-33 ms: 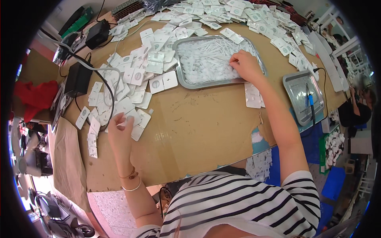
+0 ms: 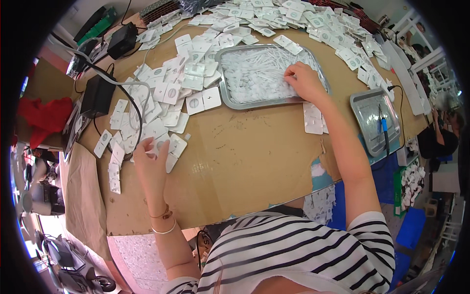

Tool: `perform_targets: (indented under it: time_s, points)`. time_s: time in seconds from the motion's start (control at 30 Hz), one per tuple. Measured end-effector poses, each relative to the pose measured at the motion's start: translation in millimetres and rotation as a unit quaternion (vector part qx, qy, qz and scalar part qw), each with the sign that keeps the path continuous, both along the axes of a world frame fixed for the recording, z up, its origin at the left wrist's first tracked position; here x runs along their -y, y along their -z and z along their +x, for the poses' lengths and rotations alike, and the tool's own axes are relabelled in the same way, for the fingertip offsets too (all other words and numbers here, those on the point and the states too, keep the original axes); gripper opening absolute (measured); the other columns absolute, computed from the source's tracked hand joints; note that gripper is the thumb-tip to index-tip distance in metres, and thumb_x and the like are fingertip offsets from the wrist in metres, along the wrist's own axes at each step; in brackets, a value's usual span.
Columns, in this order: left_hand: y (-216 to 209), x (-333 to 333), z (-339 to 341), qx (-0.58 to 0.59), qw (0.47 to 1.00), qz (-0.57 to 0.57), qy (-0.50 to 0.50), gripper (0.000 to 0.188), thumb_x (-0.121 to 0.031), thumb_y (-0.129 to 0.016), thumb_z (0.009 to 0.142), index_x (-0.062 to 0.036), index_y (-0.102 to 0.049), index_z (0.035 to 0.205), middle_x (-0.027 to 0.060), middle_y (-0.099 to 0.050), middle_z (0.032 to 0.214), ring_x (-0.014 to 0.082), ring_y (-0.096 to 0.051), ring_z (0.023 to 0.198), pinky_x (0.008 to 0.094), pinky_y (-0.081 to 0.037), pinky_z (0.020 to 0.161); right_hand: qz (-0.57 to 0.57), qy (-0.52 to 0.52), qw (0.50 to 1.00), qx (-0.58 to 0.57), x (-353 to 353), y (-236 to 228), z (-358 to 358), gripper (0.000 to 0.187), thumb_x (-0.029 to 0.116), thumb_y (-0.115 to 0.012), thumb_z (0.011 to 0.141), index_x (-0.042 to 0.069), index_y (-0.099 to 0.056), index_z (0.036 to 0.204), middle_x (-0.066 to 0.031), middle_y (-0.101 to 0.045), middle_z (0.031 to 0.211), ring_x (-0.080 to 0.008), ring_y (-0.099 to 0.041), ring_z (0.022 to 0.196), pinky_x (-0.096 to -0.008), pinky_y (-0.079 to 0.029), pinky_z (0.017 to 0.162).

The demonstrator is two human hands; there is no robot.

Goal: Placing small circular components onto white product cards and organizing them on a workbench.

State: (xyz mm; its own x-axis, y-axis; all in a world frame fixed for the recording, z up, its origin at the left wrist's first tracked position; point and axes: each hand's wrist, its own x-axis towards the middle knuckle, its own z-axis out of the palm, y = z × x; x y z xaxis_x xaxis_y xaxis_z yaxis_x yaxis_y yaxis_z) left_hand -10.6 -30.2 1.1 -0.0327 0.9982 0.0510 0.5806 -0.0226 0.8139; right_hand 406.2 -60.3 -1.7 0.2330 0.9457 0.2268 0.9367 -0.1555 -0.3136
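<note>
My left hand (image 2: 152, 159) is at the near edge of a spread heap of white cards (image 2: 171, 92). Its thumb stands apart from its fingers over a card, and nothing shows gripped between them. On the right, my right hand (image 2: 306, 82) reaches over the metal tray (image 2: 264, 104), which is full of small thin white strips (image 2: 257, 73). Thumb and fingertips are drawn together just above the strips. Whatever they pinch is too small or hidden to make out. A pair of white cards (image 2: 289, 44) rests across the tray's far rim.
Right of my forearm, a smaller metal tray (image 2: 361, 110) holds a blue-handled tool (image 2: 384, 125) with a cord. More white cards (image 2: 313, 19) pile along the far edge. Black power adapters (image 2: 97, 95) and looping cables lie at left. Brown cardboard (image 2: 235, 161) covers the table.
My left hand has shifted very slightly, its thumb now wider from the fingers. The right hand remains over the strips in nearly the same pose.
</note>
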Motion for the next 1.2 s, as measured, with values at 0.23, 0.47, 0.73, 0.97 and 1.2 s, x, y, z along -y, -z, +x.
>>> perform_targets:
  time_s: [0.23,0.47,0.73,0.97,1.2]
  points:
    - [-4,-1,13,-0.079,0.994,0.066,-0.045,0.055,-0.024,-0.073,0.076,0.0017,-0.049,0.118,0.0133,-0.055,0.1,0.0192,-0.054,0.088,0.0324,-0.045,0.077,0.055,-0.009,0.971,-0.232,16,-16,-40,0.015,0.013,-0.057,0.089,0.003,-0.061,0.099,-0.0063,-0.065,0.092,-0.0142,-0.059,0.083,-0.0257,-0.046,0.077]
    - [-16,18,44,0.331,0.934,-0.088,0.107,0.036,-0.019,-0.064,0.086,0.0023,-0.054,0.113,0.0035,-0.061,0.087,0.0093,-0.054,0.071,0.0231,-0.045,0.065,0.026,-0.062,0.829,-0.555,54,-26,-115,0.015,0.008,-0.063,0.084,0.002,-0.063,0.099,0.0017,-0.06,0.084,-0.0077,-0.053,0.075,-0.0217,-0.044,0.071]
    - [-29,38,99,0.306,0.897,-0.14,0.288,0.03,-0.017,-0.06,0.09,0.0012,-0.054,0.114,0.0043,-0.064,0.097,0.0078,-0.059,0.085,0.0217,-0.047,0.066,0.177,-0.152,0.892,-0.387,64,-35,-153,0.01,-0.002,-0.07,0.075,0.003,-0.066,0.082,-0.0003,-0.058,0.08,-0.0076,-0.052,0.07,-0.0208,-0.042,0.066]
    - [-20,42,100,0.35,0.886,-0.127,0.276,0.035,-0.025,-0.058,0.091,0.0015,-0.056,0.114,0.005,-0.063,0.092,0.0095,-0.061,0.082,0.0239,-0.052,0.066,0.195,-0.135,0.915,-0.326,64,-36,-156,0.013,-0.002,-0.071,0.073,0.003,-0.066,0.084,-0.0003,-0.056,0.077,-0.0088,-0.052,0.07,-0.0226,-0.044,0.063]
    - [-18,42,101,0.419,0.86,-0.175,0.233,0.031,-0.025,-0.058,0.092,0.0018,-0.06,0.106,0.0041,-0.063,0.087,0.0081,-0.06,0.079,0.0233,-0.051,0.063,0.005,-0.021,0.748,-0.663,57,-32,-151,0.015,0.008,-0.071,0.079,0.004,-0.062,0.091,0.0,-0.059,0.083,-0.0062,-0.052,0.07,-0.0223,-0.044,0.065]
